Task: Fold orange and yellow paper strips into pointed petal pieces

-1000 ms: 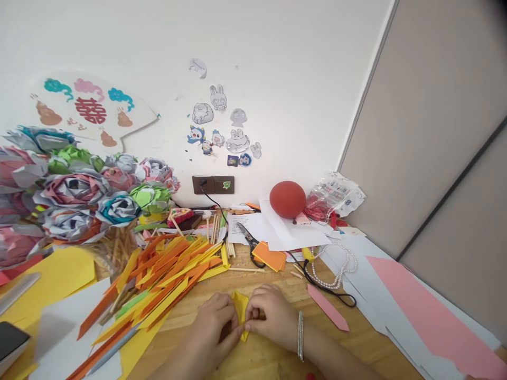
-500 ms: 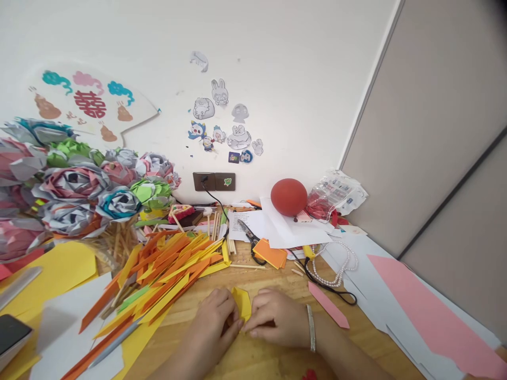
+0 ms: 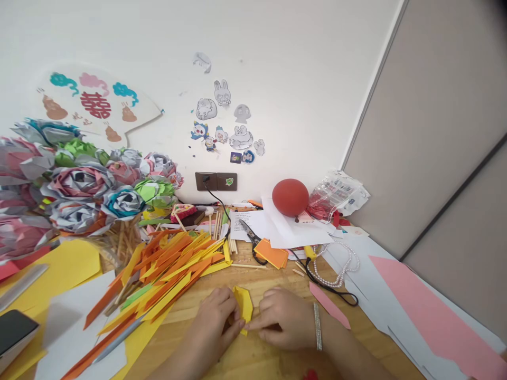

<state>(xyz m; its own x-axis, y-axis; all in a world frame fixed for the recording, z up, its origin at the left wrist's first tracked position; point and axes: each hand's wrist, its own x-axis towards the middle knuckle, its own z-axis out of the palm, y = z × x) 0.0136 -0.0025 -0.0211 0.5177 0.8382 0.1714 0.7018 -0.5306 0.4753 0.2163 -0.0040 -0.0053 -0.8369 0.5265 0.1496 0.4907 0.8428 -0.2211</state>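
Note:
A small piece of folded yellow paper [image 3: 244, 303] stands between my two hands on the wooden table. My left hand [image 3: 216, 317] is closed, its thumb and fingers pinching the paper's left edge. At the paper's lower right edge, the index fingertip of my right hand [image 3: 283, 317] presses against it, the other fingers curled in. A silvery bracelet [image 3: 317, 326] circles my right wrist. Left of my hands lies a heap of orange and yellow folded paper strips [image 3: 170, 274]. One pink paper strip [image 3: 328, 305] rests beside my right hand.
Scissors [image 3: 253, 240] and orange paper cards [image 3: 271, 253] lie ahead. Behind are a red balloon [image 3: 290, 197], a bead string [image 3: 344, 266] and a black cable [image 3: 336, 293]. Paper flowers [image 3: 79, 182] crowd the left; white sheets [image 3: 368, 295] and pink paper [image 3: 428, 316] cover the right.
My right hand has shifted slightly right, its index finger now more stretched out against the paper's edge. The yellow paper looks narrower, its right side folded up. The view has shifted slightly.

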